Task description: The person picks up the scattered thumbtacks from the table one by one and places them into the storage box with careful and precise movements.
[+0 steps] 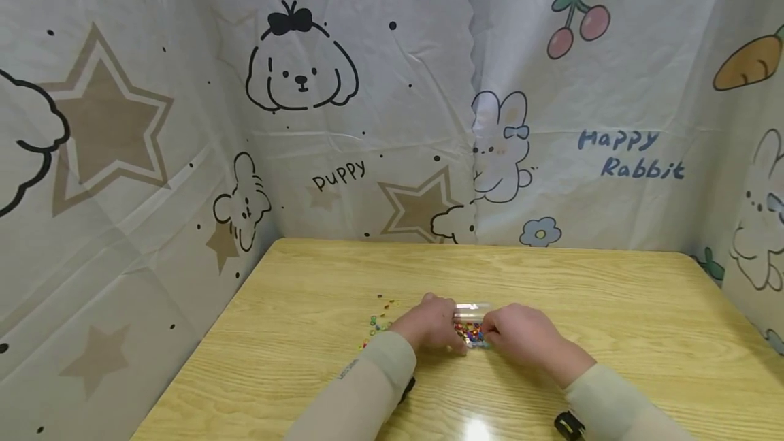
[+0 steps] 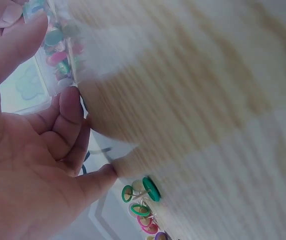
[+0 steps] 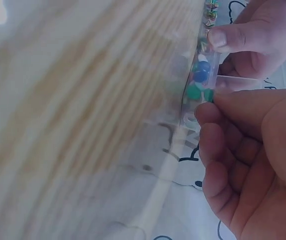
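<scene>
gripping a clear plastic box (image 1: 474,344) of thumbtacks (image 1: 470,332) with left hand (image 1: 433,322), kinda pinching its other end with right hand (image 1: 523,332), loose thumbtacks (image 2: 151,189) near the left

My left hand (image 1: 431,322) hides the left end of the clear plastic box (image 1: 473,307), my right hand (image 1: 520,333) its right end. The heaped contents (image 1: 470,335), probably thumbtacks, look too small to count from above. The left-wrist view's bottom edge cuts off the loose thumbtacks (image 2: 151,189); the wood tabletop (image 2: 207,85) blurs there.
</scene>
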The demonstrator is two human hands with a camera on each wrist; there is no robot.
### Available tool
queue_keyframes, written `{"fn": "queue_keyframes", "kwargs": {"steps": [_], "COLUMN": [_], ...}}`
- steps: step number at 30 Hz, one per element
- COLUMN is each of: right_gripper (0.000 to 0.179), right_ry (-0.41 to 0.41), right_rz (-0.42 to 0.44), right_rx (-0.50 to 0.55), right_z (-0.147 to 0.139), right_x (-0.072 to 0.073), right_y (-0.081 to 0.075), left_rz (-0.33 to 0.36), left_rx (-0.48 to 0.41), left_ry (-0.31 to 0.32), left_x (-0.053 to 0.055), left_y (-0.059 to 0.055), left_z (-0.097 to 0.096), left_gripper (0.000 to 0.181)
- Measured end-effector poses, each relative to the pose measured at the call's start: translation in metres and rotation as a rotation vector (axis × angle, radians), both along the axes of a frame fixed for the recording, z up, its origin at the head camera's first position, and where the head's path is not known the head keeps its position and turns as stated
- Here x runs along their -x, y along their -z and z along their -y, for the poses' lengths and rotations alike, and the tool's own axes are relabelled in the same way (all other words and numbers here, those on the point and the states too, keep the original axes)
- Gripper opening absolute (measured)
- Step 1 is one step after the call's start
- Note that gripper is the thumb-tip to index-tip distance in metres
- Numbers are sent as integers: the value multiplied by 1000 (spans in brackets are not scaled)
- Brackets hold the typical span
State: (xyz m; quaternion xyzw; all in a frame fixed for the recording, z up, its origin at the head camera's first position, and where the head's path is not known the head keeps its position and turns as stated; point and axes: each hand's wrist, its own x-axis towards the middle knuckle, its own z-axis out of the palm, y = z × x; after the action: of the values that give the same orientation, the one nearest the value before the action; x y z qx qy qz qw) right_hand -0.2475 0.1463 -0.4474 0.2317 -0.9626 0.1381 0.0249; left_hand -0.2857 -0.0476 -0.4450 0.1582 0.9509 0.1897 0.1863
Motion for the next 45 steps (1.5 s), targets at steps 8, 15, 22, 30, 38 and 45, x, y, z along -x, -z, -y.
{"fn": "queue_keyframes", "kwargs": {"steps": [8,15,22,30,38,45], "right_gripper": [10,9,9,15,21,23], "right_ry": [-14,15,63,111,130,150], "right_rz": [3,44,85,189,288,250], "right_rx": [12,33,5,-58,-85,-82], "right_z": [-13,-45,-85,-120,-140,-142], "right_x": [-4,-9,-13,-19,-27,-30], "right_y": [-8,-26,-29,-16,-12,-4], "left_rz": [2,4,-8,-9,-12,-16], "left_rx": [-21,-31,-31,-33,-25,-17], "left_ry": [-13,-7,-3,9,10,18], "left_x": [-3,-5,-6,-7,-6,-4], "left_y": [2,1,-1,1,1,1], "left_z": [2,2,2,3,3,4], "left_gripper": [51,52,52,51,50,52]}}
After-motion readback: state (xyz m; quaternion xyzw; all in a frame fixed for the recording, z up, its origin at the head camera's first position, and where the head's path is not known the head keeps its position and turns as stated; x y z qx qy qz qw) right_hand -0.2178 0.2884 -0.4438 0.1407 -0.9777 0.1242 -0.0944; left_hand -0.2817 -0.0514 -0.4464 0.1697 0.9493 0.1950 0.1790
